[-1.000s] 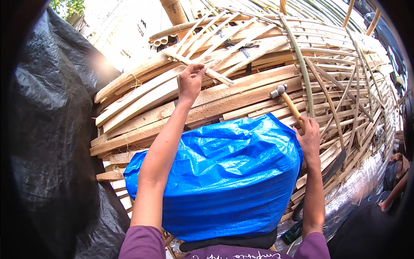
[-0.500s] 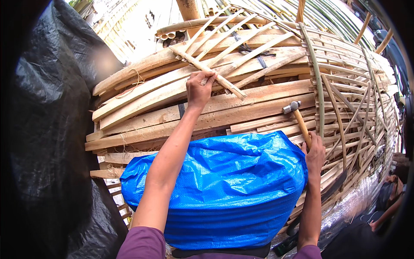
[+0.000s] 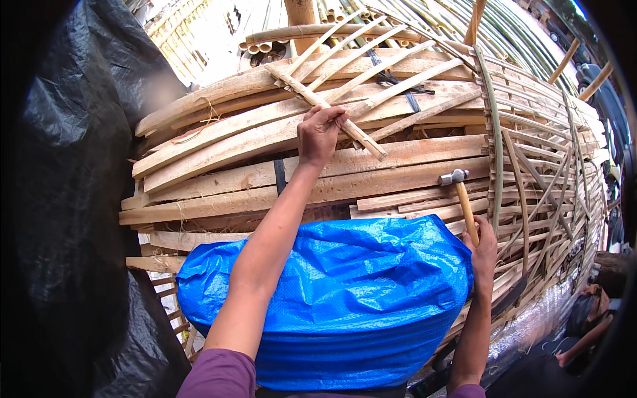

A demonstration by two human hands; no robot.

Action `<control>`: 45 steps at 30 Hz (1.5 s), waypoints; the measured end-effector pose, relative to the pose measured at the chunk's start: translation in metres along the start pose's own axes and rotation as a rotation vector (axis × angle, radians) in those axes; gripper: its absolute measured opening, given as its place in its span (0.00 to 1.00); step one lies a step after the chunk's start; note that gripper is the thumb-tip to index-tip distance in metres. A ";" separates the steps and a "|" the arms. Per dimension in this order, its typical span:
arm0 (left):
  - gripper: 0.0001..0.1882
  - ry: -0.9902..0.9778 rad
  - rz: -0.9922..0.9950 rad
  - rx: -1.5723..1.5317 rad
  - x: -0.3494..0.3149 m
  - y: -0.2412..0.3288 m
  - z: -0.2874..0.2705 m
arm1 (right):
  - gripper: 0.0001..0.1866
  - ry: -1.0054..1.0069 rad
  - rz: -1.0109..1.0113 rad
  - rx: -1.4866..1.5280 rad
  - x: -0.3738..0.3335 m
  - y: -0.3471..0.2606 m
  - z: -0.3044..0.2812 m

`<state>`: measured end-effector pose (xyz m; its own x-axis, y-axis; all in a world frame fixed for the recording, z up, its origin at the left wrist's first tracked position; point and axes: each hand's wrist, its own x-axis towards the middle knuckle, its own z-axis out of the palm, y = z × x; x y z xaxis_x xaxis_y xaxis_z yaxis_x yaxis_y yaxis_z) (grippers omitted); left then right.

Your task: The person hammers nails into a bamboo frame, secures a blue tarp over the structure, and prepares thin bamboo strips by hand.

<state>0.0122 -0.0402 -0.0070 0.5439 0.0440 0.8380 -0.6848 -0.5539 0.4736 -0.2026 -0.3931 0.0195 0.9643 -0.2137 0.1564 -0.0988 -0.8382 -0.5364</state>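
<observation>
My left hand (image 3: 318, 138) is closed in a pinch around a narrow bamboo strip (image 3: 366, 140), which slants down to the right. Its upper end lies across other thin bamboo strips (image 3: 398, 87) spread out like a fan. In my right hand (image 3: 485, 254), fingers wrapped round its wooden handle, is a ball-peen hammer (image 3: 466, 207). The hammer's metal head points up, near the ends of short wooden slats (image 3: 408, 199). Below both hands, a blue plastic sheet (image 3: 352, 305) covers my lap. What my left fingertips pinch besides the strip is hidden.
Long sawn timbers (image 3: 219, 207) lie stacked ahead. A bamboo lattice (image 3: 537, 166) stands at right, edged by a curved strip (image 3: 494, 139). Black plastic sheeting (image 3: 73, 199) hangs on the left. Bamboo poles (image 3: 424, 20) lie behind. Part of another person's arm (image 3: 584, 341) shows at lower right.
The view has shifted slightly. My left hand still grips the bamboo strip and my right hand still holds the hammer, both in nearly the same places over the wood.
</observation>
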 end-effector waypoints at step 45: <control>0.24 -0.091 -0.323 -0.172 0.002 -0.004 -0.009 | 0.18 0.151 -0.470 0.120 0.092 -0.175 0.049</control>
<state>0.0113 -0.0307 -0.0049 0.7808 0.1148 0.6141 -0.5381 -0.3759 0.7544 -0.0845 -0.2416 0.0871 0.8507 0.0948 0.5170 0.3743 -0.7998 -0.4693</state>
